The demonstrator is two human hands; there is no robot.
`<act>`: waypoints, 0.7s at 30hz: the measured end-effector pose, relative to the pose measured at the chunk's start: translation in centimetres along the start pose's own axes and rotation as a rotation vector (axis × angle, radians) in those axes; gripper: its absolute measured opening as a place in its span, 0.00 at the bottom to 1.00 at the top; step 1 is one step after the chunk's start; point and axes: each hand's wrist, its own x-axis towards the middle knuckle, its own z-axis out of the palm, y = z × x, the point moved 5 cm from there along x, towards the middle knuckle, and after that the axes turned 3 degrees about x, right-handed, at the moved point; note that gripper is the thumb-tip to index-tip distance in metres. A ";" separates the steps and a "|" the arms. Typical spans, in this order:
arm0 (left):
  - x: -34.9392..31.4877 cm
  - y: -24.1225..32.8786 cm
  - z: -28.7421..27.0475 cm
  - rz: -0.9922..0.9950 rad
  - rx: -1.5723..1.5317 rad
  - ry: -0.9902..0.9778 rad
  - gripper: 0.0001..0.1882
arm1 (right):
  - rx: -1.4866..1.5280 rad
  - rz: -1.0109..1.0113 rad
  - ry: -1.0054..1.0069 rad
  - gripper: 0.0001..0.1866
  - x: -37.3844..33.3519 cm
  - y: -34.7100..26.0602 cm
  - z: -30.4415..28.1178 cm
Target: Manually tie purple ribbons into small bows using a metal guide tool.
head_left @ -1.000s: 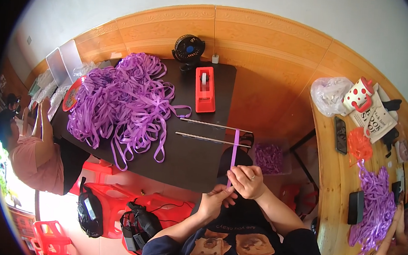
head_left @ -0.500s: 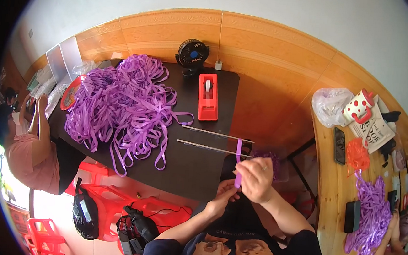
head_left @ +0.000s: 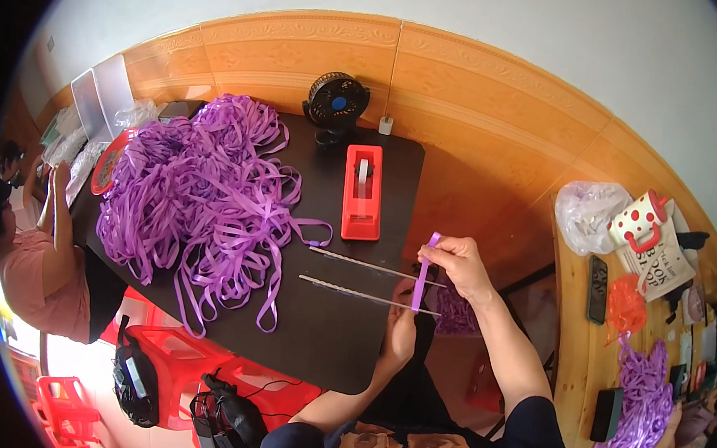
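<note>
Two thin metal rods (head_left: 353, 293) stick out side by side past the right edge of the dark table. A short purple ribbon strap (head_left: 425, 271) lies across both rods near their free ends. My right hand (head_left: 459, 266) pinches the strap's upper end between thumb and fingers. At the lower rod, my left hand (head_left: 400, 333) is closed at the strap's lower end, its fingertips partly hidden behind rod and strap. A large tangled heap of purple ribbon straps (head_left: 185, 185) covers the table's left part, with one loop reaching toward the rods.
On the dark table (head_left: 316, 339) stand a red tape dispenser (head_left: 361, 216) and a black fan (head_left: 336, 104). Red stools (head_left: 183, 362) with black bags are below. A wooden table (head_left: 570, 367) at right holds a phone, a dotted mug and more ribbon. People sit at both sides.
My right hand has moved up to the strap's upper end, past the upper rod. My left hand has risen to the lower rod. The whole view has shifted slightly.
</note>
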 end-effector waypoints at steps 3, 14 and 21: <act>0.4 -1.1 -0.6 0.037 0.012 0.018 0.17 | 0.000 0.004 -0.008 0.06 0.5 0.8 0.1; 1.3 0.7 1.5 0.041 -0.073 -0.076 0.18 | 0.475 0.536 0.064 0.08 -3.9 8.8 0.4; 0.3 1.1 1.1 0.140 -0.117 -0.036 0.11 | 0.300 0.045 0.068 0.18 -7.7 6.1 1.6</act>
